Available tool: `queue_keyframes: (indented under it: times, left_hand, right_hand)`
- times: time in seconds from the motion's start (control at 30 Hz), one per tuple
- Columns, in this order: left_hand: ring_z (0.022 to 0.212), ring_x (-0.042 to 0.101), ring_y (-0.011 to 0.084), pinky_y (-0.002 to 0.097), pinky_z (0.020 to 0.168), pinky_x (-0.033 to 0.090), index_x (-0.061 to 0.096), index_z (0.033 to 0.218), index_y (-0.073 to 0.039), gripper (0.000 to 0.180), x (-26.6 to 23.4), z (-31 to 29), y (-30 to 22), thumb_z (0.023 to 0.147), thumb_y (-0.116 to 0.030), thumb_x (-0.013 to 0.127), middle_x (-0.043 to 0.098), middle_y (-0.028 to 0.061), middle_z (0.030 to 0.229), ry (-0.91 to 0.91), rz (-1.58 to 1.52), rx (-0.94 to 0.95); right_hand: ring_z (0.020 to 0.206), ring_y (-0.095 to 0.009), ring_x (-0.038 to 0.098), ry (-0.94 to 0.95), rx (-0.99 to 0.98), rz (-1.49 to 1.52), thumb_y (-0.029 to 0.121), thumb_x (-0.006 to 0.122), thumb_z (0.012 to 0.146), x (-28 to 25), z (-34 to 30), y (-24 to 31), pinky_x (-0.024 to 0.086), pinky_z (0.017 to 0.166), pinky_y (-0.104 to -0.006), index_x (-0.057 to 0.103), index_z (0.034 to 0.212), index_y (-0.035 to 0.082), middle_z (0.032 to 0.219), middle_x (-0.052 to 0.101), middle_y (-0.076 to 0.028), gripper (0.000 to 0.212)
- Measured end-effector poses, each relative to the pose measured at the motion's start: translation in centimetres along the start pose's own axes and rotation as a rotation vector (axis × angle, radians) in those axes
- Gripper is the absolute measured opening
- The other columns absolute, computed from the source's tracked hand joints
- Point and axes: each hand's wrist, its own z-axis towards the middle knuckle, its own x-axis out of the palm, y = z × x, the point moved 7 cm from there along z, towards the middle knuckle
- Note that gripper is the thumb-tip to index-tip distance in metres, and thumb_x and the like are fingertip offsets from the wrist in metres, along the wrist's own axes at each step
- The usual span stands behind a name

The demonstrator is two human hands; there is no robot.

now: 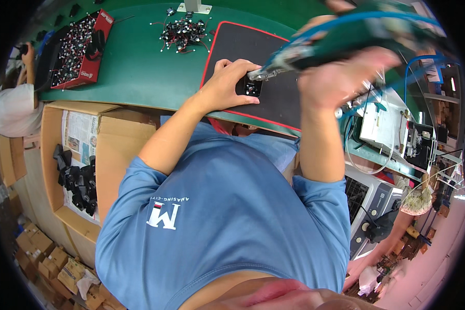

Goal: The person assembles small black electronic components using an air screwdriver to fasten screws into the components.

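Observation:
On the black mat (289, 95) with a red edge, my left hand (222, 88) grips a small black housing (251, 89) between thumb and fingers. Light and shiny bits show inside the housing. My right hand (341, 77), smeared by motion, is closed around a green powered screwdriver (341, 46) with a blue hose (367, 15). The tool lies slanted, and its metal nozzle (266, 72) reaches the housing's upper edge. Whether its tip touches the housing, I cannot tell.
Small wired parts (183, 34) lie heaped beyond the mat's left side. A red box (90, 67) of similar parts stands farther left. Below the bench, a cardboard box (121, 155) holds black pieces. White equipment (382, 121) stands right; another person (15, 108) is far left.

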Motion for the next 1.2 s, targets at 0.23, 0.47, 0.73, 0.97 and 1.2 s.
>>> queue_keyframes:
  times: [0.23, 0.47, 0.73, 0.97, 1.2]
  left_hand:
    - [0.101, 0.06, 0.0205, 0.0312, 0.091, 0.047, 0.048, 0.148, -0.008, 0.06, -1.3, 1.4, 3.1, 0.108, -0.052, 0.044, 0.062, 0.0109, 0.114, -0.029, -1.21, -0.421]
    - [0.097, 0.062, 0.0242, 0.0362, 0.086, 0.051, 0.046, 0.148, -0.003, 0.071, -1.0, 6.9, 4.9, 0.107, -0.061, 0.039, 0.063, 0.0141, 0.108, 0.1, -1.312, -0.566]
    - [0.135, 0.049, 0.0352, 0.0529, 0.112, 0.035, 0.035, 0.157, -0.013, 0.081, -0.8, 22.1, 11.8, 0.09, -0.027, 0.077, 0.048, 0.0124, 0.148, 0.085, 0.369, -0.203]
    - [0.152, 0.034, 0.0306, 0.0535, 0.117, 0.032, 0.03, 0.162, -0.02, 0.091, -0.8, 23.4, 15.5, 0.086, -0.012, 0.079, 0.027, 0.0109, 0.17, 0.276, 0.415, -0.229]
    - [0.109, 0.065, 0.0152, 0.0303, 0.098, 0.052, 0.058, 0.144, -0.008, 0.048, -16.5, 12.7, 2.7, 0.098, -0.013, 0.07, 0.068, 0.0076, 0.122, 0.067, -0.186, -0.101]
  right_hand:
    - [0.064, -0.021, 0.054, -0.043, 0.169, -0.053, 0.083, 0.045, 0.092, -4.3, 3.0, 6.3, 0.046, 0.058, -0.0349, 0.05, 0.131, 0.0, 0.086, 0.06, -0.011, 0.092]
    - [0.1, -0.027, 0.065, -0.052, 0.249, -0.047, 0.06, 0.057, 0.1, -6.7, -2.9, 4.5, 0.054, 0.09, -0.0425, 0.042, 0.142, -0.005, 0.119, 0.058, -0.017, 0.079]
    - [0.101, -0.028, 0.061, 0.101, -0.29, -0.492, 0.016, 0.074, 0.088, -5.5, -7.7, 8.1, 0.05, 0.091, -0.0418, 0.061, 0.12, 0.001, 0.12, 0.059, -0.017, 0.037]
    - [0.09, -0.028, 0.068, 0.485, 0.074, -0.527, 0.001, 0.079, 0.081, -1.0, -11.9, 2.2, 0.057, 0.077, -0.0368, 0.069, 0.103, 0.002, 0.103, 0.066, -0.014, 0.025]
    - [0.096, -0.035, 0.067, 0.68, 0.25, -0.531, 0.007, 0.075, 0.086, 2.8, -12.7, -7.9, 0.055, 0.085, -0.0426, 0.067, 0.105, 0.002, 0.104, 0.068, -0.014, 0.021]
